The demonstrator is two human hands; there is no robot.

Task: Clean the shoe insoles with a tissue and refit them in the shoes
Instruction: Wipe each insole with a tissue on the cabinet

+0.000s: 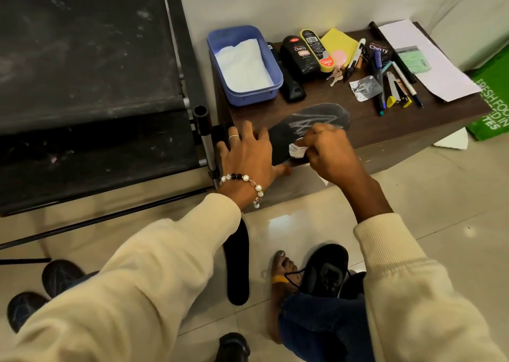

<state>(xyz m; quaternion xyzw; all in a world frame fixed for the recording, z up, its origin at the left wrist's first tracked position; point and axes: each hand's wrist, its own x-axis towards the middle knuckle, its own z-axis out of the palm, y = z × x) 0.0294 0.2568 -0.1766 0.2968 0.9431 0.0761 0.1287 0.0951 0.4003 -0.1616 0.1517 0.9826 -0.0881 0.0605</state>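
A black insole (319, 119) with a grey printed mark lies on the low brown table (399, 125), its heel end over the front edge. My left hand (249, 155) lies on the table's corner with fingers spread, its thumb under the insole's heel. My right hand (325, 152) pinches a crumpled white tissue (298, 150) against the insole. A second black insole (238, 268) lies on the floor tiles below. A black shoe (326, 270) stands on the floor by my bare foot.
A blue tub (271, 67) with white tissues stands at the table's back left. Polish bottles (301, 54), keys, pens and papers fill the back and right. A black shoe rack (91, 91) stands on the left. Other dark shoes (59, 275) lie bottom left.
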